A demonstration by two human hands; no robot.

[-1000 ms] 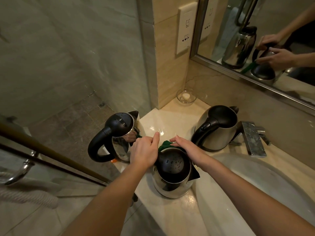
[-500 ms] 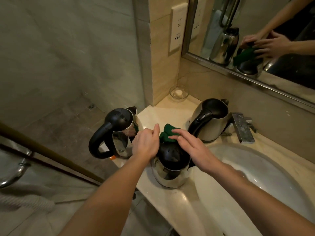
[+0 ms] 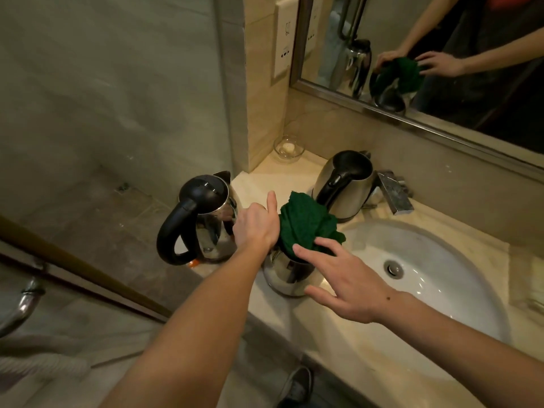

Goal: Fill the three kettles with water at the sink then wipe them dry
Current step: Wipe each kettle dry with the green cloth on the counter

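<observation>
Marble counter (image 3: 294,178) beside sink (image 3: 459,295). Centre frame, near kettle (image 3: 282,275) sat at counter's edge, green cloth (image 3: 306,225) heaped over its lid. Person's left hand (image 3: 256,228) curled round its handle side; right hand (image 3: 350,284) lay open, fingertips on cloth. Judged best: steady firmly, spread cloth, wipe downward.

Legible text: none.

Wall plate (image 3: 283,39), mounted on the tile left of the mirror (image 3: 441,30): a small dark pictogram and some slot marks are showing, but they are too blurred to read.

Black lid of the left kettle (image 3: 204,191): a few pale specks are showing, and they are not resolving into letters or numbers.
</observation>
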